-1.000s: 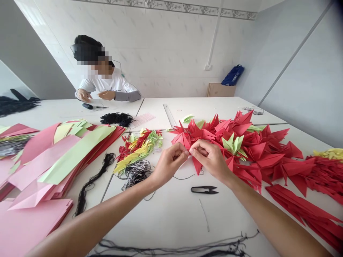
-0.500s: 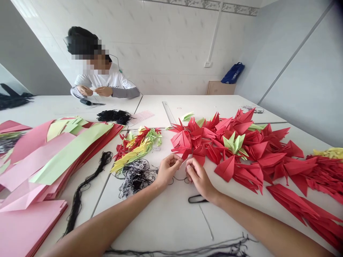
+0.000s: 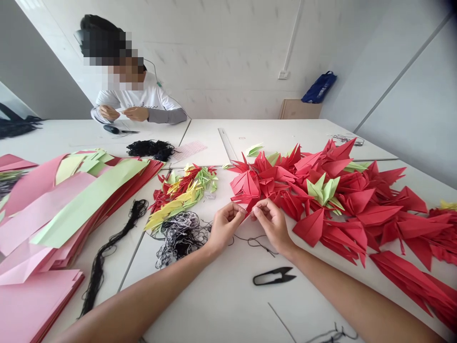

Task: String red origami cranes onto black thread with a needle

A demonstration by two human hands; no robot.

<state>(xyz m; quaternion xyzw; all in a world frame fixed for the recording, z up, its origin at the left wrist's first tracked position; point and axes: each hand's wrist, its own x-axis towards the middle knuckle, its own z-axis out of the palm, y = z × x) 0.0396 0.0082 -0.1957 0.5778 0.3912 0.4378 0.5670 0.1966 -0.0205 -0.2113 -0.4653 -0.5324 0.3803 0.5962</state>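
My left hand (image 3: 225,226) is closed in a pinch at the middle of the table, by the near edge of the red folded paper pile (image 3: 278,178). My right hand (image 3: 273,224) pinches just beside it, the fingertips almost meeting. What lies between the fingertips is too small to make out. A black cord (image 3: 255,240) lies loosely on the table below both hands. Black thread snips (image 3: 273,276) rest nearer to me, under my right wrist. To the left of my left hand is a tangle of black and white cord (image 3: 182,238).
Sheets of pink and green paper (image 3: 93,195) are stacked at left, beside a black cord bundle (image 3: 98,262). Small yellow, red and green folded pieces (image 3: 182,190) lie mid-table. A person (image 3: 139,105) sits across, near a ruler (image 3: 226,144) and black threads (image 3: 152,149).
The view has shifted a little. My right hand has moved slightly right and up, and the snips and the cord near it now show more fully.
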